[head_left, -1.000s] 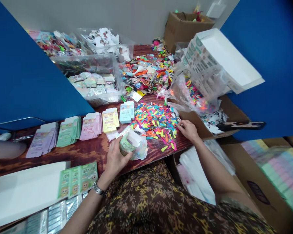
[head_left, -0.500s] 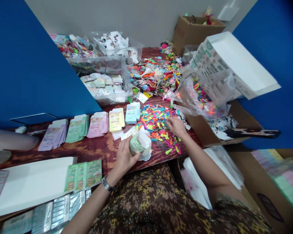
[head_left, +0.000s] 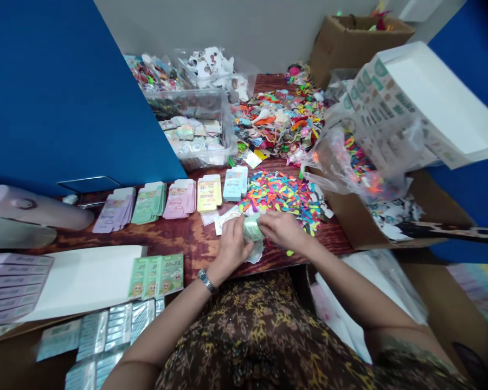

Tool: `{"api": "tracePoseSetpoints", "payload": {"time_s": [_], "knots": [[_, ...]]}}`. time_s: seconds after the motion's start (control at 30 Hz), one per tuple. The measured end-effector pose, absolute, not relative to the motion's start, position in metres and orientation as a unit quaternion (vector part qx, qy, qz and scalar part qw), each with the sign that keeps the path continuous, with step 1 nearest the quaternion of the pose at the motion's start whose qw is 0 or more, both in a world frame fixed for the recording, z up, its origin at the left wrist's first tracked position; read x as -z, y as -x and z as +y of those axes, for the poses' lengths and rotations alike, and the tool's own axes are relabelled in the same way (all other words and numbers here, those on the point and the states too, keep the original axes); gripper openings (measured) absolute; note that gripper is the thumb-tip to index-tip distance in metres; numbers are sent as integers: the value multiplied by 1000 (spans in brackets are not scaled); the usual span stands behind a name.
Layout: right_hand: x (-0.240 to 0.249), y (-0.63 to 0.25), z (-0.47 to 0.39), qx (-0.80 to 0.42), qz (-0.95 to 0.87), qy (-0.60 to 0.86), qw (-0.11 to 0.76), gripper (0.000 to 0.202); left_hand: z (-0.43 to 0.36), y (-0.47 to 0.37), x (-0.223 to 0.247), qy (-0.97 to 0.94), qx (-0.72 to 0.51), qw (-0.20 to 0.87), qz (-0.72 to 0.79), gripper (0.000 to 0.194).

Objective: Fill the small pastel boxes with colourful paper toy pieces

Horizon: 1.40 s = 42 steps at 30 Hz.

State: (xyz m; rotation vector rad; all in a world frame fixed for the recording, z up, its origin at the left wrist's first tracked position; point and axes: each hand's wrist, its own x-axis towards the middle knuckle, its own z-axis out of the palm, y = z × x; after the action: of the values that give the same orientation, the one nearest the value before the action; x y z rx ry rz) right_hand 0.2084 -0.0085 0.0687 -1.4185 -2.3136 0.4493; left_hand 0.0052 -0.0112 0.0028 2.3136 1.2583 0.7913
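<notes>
My left hand point(head_left: 232, 245) is wrapped round a small green printed box point(head_left: 252, 229) near the table's front edge. Against the right end of that box, my right hand point(head_left: 283, 230) has its fingers drawn together; whatever they pinch is hidden. Just beyond both hands spreads a heap of small bright plastic pieces point(head_left: 282, 189). A pale packet point(head_left: 226, 218) lies behind my left fingers, and a clear wrapper point(head_left: 255, 253) shows beneath the box. To the left stand stacks of flat cartons: blue point(head_left: 235, 184), yellow point(head_left: 209, 193), pink point(head_left: 179, 199), green point(head_left: 149, 203) and purple point(head_left: 114, 210).
A white tray point(head_left: 85, 276) at left bears purple boxes point(head_left: 14, 287) and green boxes point(head_left: 171, 275). At the back are a clear bin point(head_left: 231, 143) and mixed trinkets point(head_left: 276, 122). An open cardboard box point(head_left: 344, 219) with plastic bags stands right. Blue panels point(head_left: 65, 97) flank the table.
My right hand has come left from the heap of bright pieces to the green box's end. The box's open white inside, visible before, is now covered. The view has shifted left.
</notes>
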Motion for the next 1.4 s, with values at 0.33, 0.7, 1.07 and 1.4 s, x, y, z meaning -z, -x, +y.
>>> {"api": "tracePoseSetpoints", "payload": {"time_s": [0.33, 0.7, 1.07, 1.4], "knots": [[-60, -183, -11, -122, -827, 425, 349, 22, -9, 9, 9, -780, -321, 225, 488, 74], [-5, -231, 180, -122, -612, 766, 156, 55, -12, 25, 1, -727, -327, 286, 532, 78], [28, -216, 237, -153, -543, 804, 189, 37, 1, 26, -1, -719, -304, 317, 539, 78], [36, -191, 281, -197, -447, 836, 252, 39, 0, 29, 0, -709, -302, 330, 545, 84]]}}
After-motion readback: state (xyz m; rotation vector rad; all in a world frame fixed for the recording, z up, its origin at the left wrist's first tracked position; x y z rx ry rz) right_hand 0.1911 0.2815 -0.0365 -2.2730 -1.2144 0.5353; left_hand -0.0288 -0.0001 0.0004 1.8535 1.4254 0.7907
